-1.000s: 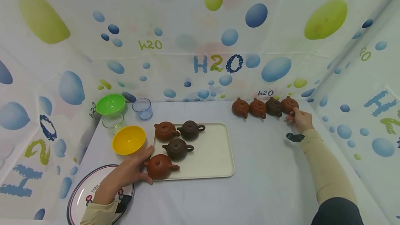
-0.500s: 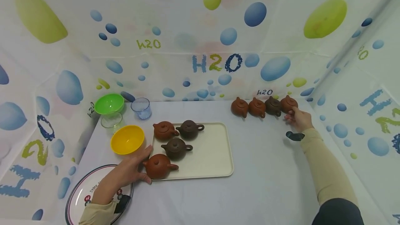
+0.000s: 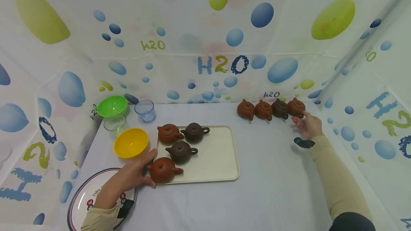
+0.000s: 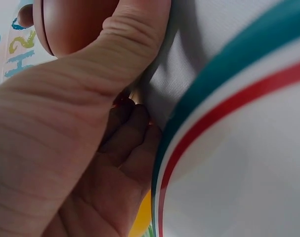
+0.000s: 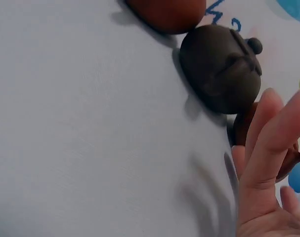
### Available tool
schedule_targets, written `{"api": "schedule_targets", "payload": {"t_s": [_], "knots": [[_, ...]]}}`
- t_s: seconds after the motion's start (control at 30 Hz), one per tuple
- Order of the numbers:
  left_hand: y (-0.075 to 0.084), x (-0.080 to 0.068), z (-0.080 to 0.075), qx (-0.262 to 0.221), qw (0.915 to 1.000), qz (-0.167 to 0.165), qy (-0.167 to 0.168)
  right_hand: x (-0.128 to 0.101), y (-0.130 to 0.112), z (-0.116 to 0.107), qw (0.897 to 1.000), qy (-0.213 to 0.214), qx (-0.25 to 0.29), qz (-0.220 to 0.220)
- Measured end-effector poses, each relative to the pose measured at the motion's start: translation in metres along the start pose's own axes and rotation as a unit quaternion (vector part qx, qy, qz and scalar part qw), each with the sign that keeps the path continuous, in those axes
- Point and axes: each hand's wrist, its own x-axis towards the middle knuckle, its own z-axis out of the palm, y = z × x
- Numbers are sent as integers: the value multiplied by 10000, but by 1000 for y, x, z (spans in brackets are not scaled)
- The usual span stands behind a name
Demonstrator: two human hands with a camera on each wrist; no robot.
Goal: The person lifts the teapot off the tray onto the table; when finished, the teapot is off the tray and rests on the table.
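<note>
In the head view my left hand (image 3: pixel 136 174) lies at the tray's left edge, thumb and fingers spread beside a red-brown teapot (image 3: pixel 162 170). That teapot's side also shows above my thumb in the left wrist view. The cream tray (image 3: pixel 218 156) bears another red-brown teapot (image 3: pixel 168 133) and two dark brown teapots (image 3: pixel 182 152). At the far right my right hand (image 3: pixel 310 124) reaches to the end teapot (image 3: pixel 296 107) of a row, a fingertip at its near side. Several fingers look extended in the right wrist view, partly covering this pot. A dark teapot (image 5: pixel 221 69) stands beside it.
Two red-brown teapots (image 3: pixel 246 109) continue the row leftward along the back wall. On the left are a green bowl (image 3: pixel 112 106), a yellow bowl (image 3: pixel 131 143), a clear glass (image 3: pixel 114 124) and a bluish glass (image 3: pixel 146 111). A round white plate (image 3: pixel 80 202) lies under my left forearm.
My right hand has shifted slightly right and back from the end teapot, its fingers loosening. The teapot stays in the row. My left hand holds its place.
</note>
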Motion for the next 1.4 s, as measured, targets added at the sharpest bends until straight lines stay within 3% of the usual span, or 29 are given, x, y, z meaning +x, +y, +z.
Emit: {"api": "schedule_targets", "payload": {"t_s": [0.13,0.3,0.4,0.5,0.77,1.0,1.4], "knots": [[-1,0,-1,40,10000,42,27,-8,7,0,9993,-156,169,-299],[-1,0,-2,87,9999,55,22,-16,20,5,9956,300,629,-625],[0,-1,-3,47,10000,41,-13,-23,30,12,9925,623,898,-556],[0,-1,-4,-3,10000,49,-37,-33,41,22,9931,644,916,-361],[0,-1,-3,67,10000,20,-7,-64,70,57,9991,-184,312,-215],[1,-2,-2,-128,9998,-125,-100,-85,95,91,9953,-903,-199,-283],[3,-2,-1,-142,9997,-128,-132,-109,133,135,9831,-1403,-1060,-506]]}}
